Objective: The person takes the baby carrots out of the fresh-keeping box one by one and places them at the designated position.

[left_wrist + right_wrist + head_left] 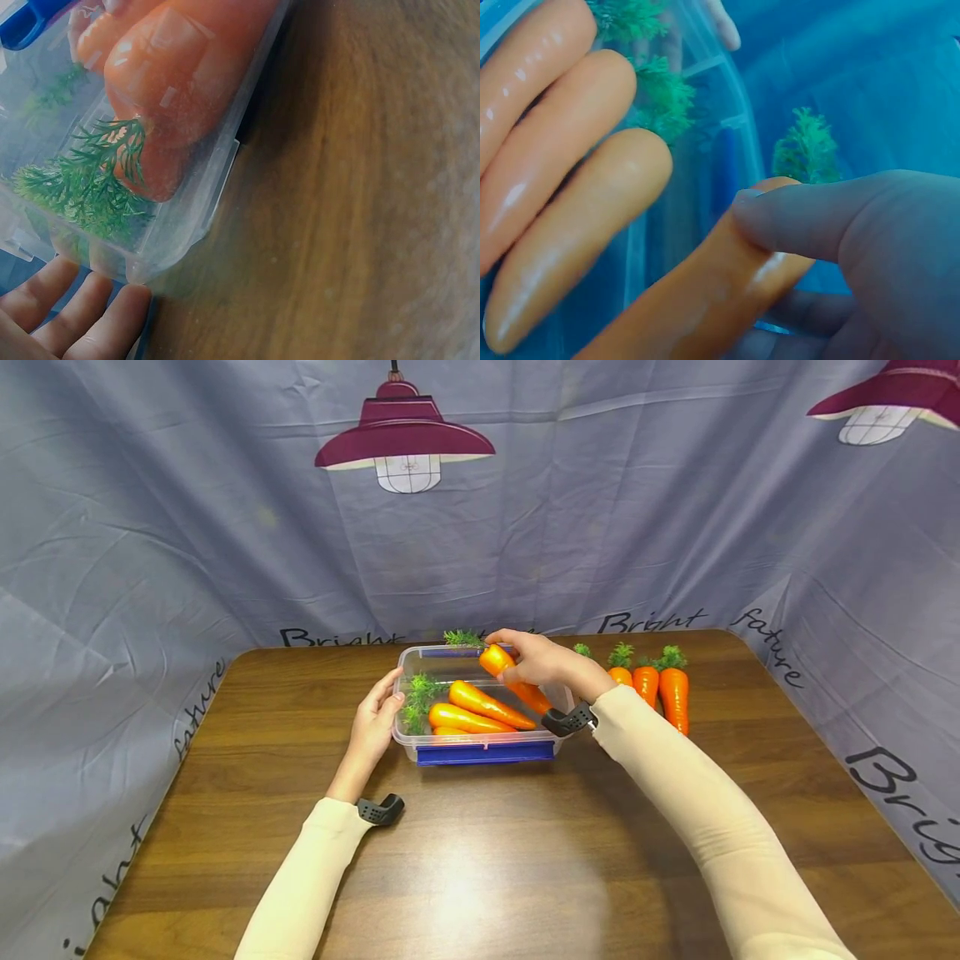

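A clear plastic container (480, 738) with blue latches (483, 754) stands near the back of the table. Three orange carrots (480, 703) with green tops lie side by side inside it. My right hand (538, 658) pinches another carrot (705, 289) between thumb and fingers, tilted above the container's right half, its leafy top (462, 638) over the back rim. At the container's left end, my left hand (372, 710) rests its fairly straight fingers (112, 322) against the outer wall. The green carrot tops (90, 187) show through that wall.
More carrots (675, 697) with green tops lie on the wooden table (480, 860) right of the container, partly hidden by my right forearm. A grey printed curtain (600, 527) hangs behind and along both sides.
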A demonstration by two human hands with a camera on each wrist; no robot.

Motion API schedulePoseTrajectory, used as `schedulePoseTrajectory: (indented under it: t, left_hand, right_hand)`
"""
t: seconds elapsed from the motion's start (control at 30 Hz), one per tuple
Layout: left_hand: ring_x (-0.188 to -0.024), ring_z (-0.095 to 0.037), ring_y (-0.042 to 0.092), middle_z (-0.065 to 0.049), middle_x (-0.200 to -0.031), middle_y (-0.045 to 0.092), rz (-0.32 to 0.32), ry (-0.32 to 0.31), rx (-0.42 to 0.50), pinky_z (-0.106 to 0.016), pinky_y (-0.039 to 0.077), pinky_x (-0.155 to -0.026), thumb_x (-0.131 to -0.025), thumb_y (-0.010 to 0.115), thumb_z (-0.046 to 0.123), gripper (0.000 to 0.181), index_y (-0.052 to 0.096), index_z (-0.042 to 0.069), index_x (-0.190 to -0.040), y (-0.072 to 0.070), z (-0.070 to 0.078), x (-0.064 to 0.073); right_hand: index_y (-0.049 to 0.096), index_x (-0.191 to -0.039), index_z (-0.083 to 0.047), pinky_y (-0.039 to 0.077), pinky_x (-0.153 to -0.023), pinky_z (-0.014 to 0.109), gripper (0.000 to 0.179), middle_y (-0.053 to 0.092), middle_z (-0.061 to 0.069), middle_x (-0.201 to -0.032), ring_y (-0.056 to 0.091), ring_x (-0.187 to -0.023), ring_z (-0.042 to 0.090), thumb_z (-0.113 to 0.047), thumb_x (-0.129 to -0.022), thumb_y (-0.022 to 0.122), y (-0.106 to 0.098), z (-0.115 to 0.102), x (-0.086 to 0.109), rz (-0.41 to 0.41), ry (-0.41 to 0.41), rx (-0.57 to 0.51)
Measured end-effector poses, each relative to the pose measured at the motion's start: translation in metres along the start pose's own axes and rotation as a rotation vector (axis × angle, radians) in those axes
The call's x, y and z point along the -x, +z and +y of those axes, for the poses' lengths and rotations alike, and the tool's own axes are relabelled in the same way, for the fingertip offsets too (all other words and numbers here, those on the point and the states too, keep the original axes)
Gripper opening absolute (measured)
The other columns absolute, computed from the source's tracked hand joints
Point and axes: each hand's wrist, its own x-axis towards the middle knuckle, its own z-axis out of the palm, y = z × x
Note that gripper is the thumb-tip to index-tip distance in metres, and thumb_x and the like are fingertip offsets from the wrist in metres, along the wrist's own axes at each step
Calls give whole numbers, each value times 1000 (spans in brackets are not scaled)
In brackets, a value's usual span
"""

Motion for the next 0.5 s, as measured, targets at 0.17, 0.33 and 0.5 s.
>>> schedulePoseTrajectory:
  t: [0.17, 0.33, 0.5]
  left_hand:
    - [-137, -40, 51, -25, -154, 48, -3, 10, 10, -6, 43, -95, -104, 47, 5, 47, 46, 2, -151, 0, 0, 0]
    - [-137, -40, 50, -25, -154, 48, 2, 15, 11, -5, 43, -95, -104, 47, 4, 47, 46, 1, -151, 0, -1, 0]
    - [-137, -39, 50, -24, -155, 48, 1, 13, 4, -5, 43, -95, -104, 47, 4, 47, 46, 2, -151, 0, -1, 0]
  right_hand:
    - [34, -157, -14, 61, -83, 43, 67, 56, 25, -142, 60, -124, 40, -14, -98, 65, -12, 4, 8, 57, 6, -53]
    - [34, -157, -15, 62, -70, 39, 65, 58, 26, -135, 66, -111, 39, -17, -99, 65, -27, 11, 19, 144, 22, -130]
    - [35, -156, -17, 60, -70, 39, 64, 58, 25, -130, 66, -104, 36, -20, -100, 64, -41, 24, 33, 219, 61, -200]
